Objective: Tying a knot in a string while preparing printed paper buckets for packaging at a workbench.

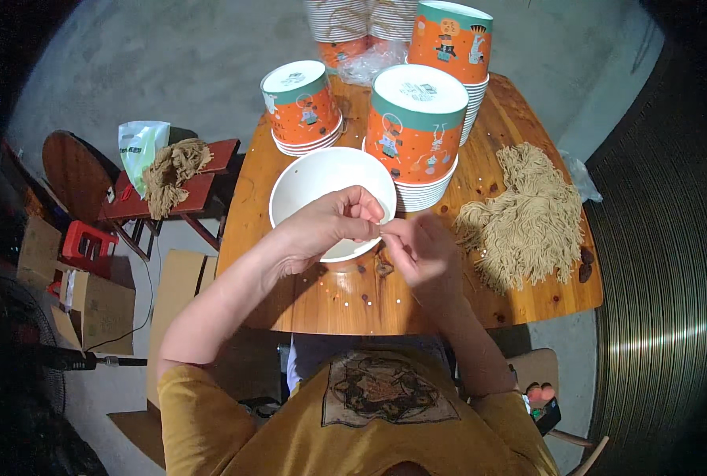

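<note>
The white bowl (314, 182) stands open on a wooden table (520, 119); over its near right rim, the left hand (337, 218) and right hand (426, 252) meet, thumb and fingers of each clamped on a tiny pale bit (381, 228), too small to identify; right of the bowl lies a heap of tan yarn (528, 226); behind the bowl, 3 stacks of upturned orange-and-green paper tubs (417, 139) stand, the largest-looking just behind its right side; white specks (369, 303) dot the wood in front of the bowl; well left of it, a red bench (127, 208) bears a tan bundle (175, 170).
</note>
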{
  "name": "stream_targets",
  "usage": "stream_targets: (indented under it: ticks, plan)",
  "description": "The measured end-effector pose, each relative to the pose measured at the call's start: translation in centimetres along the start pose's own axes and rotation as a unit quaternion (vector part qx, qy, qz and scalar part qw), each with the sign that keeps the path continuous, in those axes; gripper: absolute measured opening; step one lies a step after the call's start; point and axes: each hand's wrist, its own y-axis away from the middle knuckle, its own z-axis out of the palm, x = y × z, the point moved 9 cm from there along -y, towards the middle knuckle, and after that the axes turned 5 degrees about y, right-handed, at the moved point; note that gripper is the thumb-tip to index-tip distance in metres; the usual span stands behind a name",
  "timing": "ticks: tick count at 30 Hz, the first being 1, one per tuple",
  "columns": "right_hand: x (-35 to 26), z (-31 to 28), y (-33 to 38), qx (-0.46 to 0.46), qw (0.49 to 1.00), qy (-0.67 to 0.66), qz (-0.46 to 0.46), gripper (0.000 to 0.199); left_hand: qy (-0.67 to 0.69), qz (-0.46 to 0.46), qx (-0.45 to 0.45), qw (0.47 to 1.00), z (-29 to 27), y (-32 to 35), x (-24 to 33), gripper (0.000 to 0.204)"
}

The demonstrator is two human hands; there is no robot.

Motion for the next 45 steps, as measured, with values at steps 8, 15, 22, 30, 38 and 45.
stream_targets:
  ticks: [8, 15, 22, 30, 38, 45]
  plan:
    - [2.9, 1.4, 0.7, -0.026, 0.967, -0.198, 0.156, 0.014, -0.132, 0.041, 0.035, 0.99, 1.3, 1.0, 1.2, 0.019]
    - [4.1, 2.6, 1.6, -0.025, 0.912, -0.342, 0.224, 0.009, -0.212, 0.052, 0.041, 0.975, 1.9, 1.4, 1.2, 0.012]
    - [4.2, 2.6, 1.9, -0.036, 0.915, -0.329, 0.232, 0.007, -0.342, 0.128, 0.071, 0.928, 1.3, 1.4, 1.6, 0.012]
    - [4.4, 2.2, 2.0, -0.022, 0.928, -0.307, 0.21, 0.008, -0.353, 0.117, 0.093, 0.924, 1.3, 1.8, 2.1, 0.013]
    - [4.6, 1.5, 2.5, -0.005, 0.911, -0.327, 0.252, 0.013, -0.336, 0.102, 0.106, 0.93, 0.7, 1.3, 1.7, 0.014]
    - [1.0, 0.2, 0.0, -0.049, 0.989, -0.065, 0.119, 0.021, -0.295, 0.115, 0.105, 0.943, 0.5, 1.0, 1.1, 0.013]
